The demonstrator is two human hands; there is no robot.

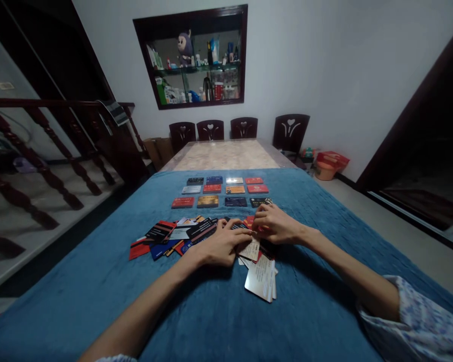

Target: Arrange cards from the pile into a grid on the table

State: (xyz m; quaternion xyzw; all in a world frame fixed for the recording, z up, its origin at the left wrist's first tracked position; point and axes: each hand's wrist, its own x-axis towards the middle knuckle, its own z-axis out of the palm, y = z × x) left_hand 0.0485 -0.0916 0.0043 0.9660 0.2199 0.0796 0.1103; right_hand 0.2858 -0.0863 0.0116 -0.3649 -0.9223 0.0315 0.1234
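Note:
A loose heap of plastic cards (181, 234) lies on a blue cloth (98, 281) in front of me. My left hand (221, 244) rests palm down on the right part of the heap, fingers curled over the cards. Close beside it, my right hand (275, 223) has its fingers bent, pinching a red card (249, 220) at the heap's far edge. Pale cards (262, 279) lie nearest to me, just below the hands. Beyond the hands, three tidy rows of cards (221, 191) are laid out face up.
The cloth covers the near half of a long table; its bare marble top (222, 153) runs on to several dark chairs (290, 130). A wooden stair railing (60, 146) stands at the left. A wall niche (196, 60) holds bottles and a toy.

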